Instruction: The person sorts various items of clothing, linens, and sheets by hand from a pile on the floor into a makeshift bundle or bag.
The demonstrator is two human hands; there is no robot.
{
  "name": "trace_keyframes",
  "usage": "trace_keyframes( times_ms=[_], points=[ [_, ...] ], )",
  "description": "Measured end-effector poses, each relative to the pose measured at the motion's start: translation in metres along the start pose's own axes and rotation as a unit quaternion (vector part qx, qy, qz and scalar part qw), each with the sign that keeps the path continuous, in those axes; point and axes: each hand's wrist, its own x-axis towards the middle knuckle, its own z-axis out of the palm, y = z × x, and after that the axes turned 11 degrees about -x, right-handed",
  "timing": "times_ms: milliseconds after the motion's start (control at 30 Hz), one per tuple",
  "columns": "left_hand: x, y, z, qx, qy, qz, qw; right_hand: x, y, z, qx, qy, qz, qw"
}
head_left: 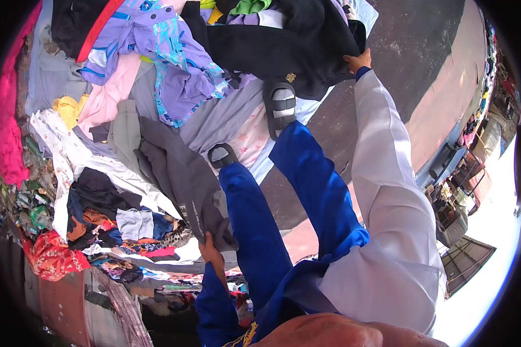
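My left hand (210, 253) is closed on the lower edge of a dark grey garment (176, 170) with pale lettering, which stretches up and left over the pile. At the upper right, my right hand (359, 62) grips the edge of a black garment (318, 52) bearing a small gold emblem. That black cloth spreads across the top, partly over other clothes. A purple and turquoise patterned jacket (194, 95) lies between the two, left of my sandalled feet. My legs, in blue trousers (252, 231), stand at the edge of the spread cloth.
Pink cloth (113, 92), a yellow piece (70, 110) and a white printed cloth (58, 139) lie at the left. Below them is a heap of dark clothes (101, 194). A red floral cloth (52, 254) sits lower left. Dark ground (411, 52) extends right.
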Motion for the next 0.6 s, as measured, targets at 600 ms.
trace_keyframes(
  times_ms=[600],
  points=[
    [-0.093,0.06,0.007,0.044,-0.155,0.06,0.985,-0.559,-0.037,-0.13,0.205,-0.517,-0.628,0.544]
  ],
)
